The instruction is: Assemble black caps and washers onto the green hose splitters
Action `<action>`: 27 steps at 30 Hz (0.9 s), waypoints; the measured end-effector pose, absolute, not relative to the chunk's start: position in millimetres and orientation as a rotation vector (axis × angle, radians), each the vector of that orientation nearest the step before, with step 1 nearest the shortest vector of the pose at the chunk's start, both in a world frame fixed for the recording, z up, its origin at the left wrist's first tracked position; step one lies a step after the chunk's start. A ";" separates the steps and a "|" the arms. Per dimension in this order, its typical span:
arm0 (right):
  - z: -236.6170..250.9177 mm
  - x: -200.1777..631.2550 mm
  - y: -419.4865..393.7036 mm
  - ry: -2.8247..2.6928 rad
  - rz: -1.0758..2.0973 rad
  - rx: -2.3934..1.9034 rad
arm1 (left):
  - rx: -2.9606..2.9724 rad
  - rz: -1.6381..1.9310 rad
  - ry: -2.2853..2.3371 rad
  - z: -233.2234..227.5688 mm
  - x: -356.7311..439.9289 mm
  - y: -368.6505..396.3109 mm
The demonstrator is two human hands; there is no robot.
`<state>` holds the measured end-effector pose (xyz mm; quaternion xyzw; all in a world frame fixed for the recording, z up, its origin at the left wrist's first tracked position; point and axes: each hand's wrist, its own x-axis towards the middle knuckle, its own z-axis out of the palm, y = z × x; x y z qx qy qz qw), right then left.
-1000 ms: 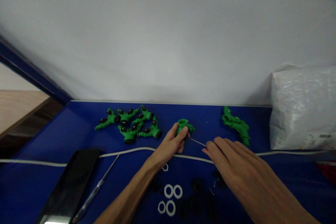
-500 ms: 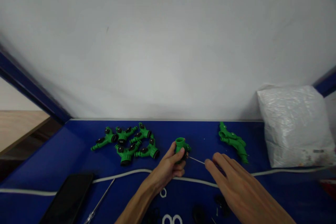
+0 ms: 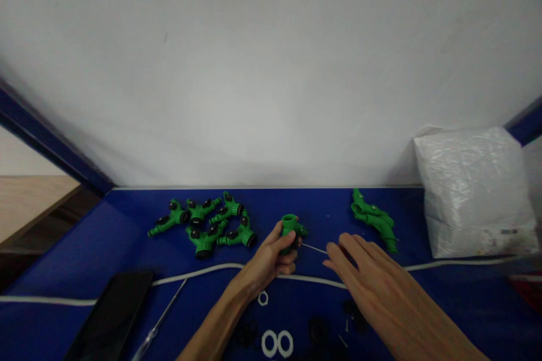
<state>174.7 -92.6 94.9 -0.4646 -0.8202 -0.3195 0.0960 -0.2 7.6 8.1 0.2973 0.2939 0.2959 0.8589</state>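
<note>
Plastic, stiff and light, I am judging the green hose splitter point(image 3: 291, 229) that my left hand point(image 3: 271, 262) is pinching by its body above the blue table point(image 3: 105, 225), while my right hand point(image 3: 364, 273) is hovering beside it with fingers loosely spread near a thin pin point(image 3: 314, 248).

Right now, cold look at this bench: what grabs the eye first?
The bright green fitting gripped in the left hand at mid-bench, with the right hand open beside it, fingertips at a thin pin sticking out of the fitting. Next, the heap of green fittings with black knobs to the left on the blue bench top, and the bulky white plastic bag at the far right.
</note>
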 end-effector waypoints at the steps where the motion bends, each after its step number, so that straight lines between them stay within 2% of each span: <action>1: 94.9 175.2 -93.5 -2.440 -0.952 -1.359 | 0.624 0.622 0.619 8.8 -0.2 7.7; 21: 104.0 175.4 -91.2 -2.546 -0.841 -1.389 | 0.707 0.617 0.613 7.0 1.0 5.4; 27: 77.9 188.7 -101.7 -2.582 -0.831 -1.415 | 0.732 0.612 0.603 9.4 1.6 5.0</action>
